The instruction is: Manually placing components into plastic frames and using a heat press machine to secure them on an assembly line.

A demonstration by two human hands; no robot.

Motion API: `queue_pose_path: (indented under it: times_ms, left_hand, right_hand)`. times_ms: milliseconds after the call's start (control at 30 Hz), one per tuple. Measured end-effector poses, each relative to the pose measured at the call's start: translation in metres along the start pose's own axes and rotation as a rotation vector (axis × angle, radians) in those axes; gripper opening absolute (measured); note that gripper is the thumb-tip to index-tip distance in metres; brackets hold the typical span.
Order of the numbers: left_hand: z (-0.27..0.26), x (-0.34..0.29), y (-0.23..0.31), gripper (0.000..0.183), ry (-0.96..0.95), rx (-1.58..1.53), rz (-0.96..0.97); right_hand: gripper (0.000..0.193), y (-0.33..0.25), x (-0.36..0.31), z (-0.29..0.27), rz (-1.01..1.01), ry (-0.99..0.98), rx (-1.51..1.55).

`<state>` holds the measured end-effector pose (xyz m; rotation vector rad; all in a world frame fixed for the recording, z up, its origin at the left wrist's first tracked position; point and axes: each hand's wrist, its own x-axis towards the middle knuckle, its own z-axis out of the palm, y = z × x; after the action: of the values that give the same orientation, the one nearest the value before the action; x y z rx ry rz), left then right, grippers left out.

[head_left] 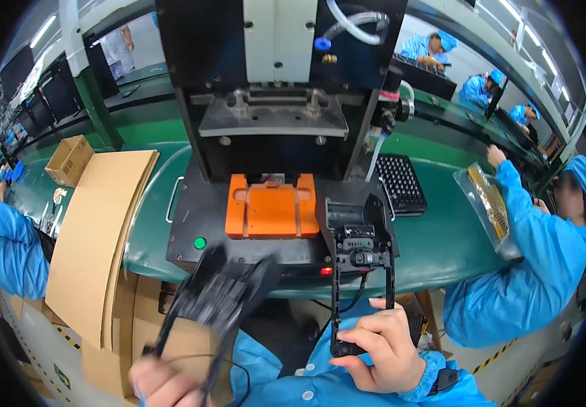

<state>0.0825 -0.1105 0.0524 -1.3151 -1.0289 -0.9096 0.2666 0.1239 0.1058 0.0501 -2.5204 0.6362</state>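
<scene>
My left hand (164, 383) is cut off by the near edge; the black part (218, 295) it holds is blurred beyond telling.

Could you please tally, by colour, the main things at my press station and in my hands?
Black: 4 — frame part in right hand, blurred part in left hand, press base, parts tray
Orange: 1 — fixture
Green: 1 — round button
Brown: 1 — cardboard sheet
Total: 7
</scene>
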Motion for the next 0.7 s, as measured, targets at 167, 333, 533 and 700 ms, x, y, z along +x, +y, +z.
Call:
queue_pose_path:
  times_ms: [167,333,533,700]
  left_hand:
    - [-0.098,-0.024,0.029,0.022,0.000,0.567,-1.388]
    - [-0.208,-0.156,0.023,0.021,-0.256,0.342,-2.057]
    - [-0.186,-0.283,-0.002,0.025,-0.325,0.174,-2.198]
    - [-0.119,-0.330,-0.021,0.031,-0.487,0.291,-1.916]
  right_hand:
    - [0.040,0.014,0.012,0.015,-0.016,0.062,-0.115]
    - [0.037,0.016,0.027,0.033,-0.024,0.079,-0.105]
    - [0.036,0.003,0.040,0.039,-0.059,0.022,-0.117]
    - [0.036,-0.002,0.053,0.038,-0.047,0.027,-0.137]
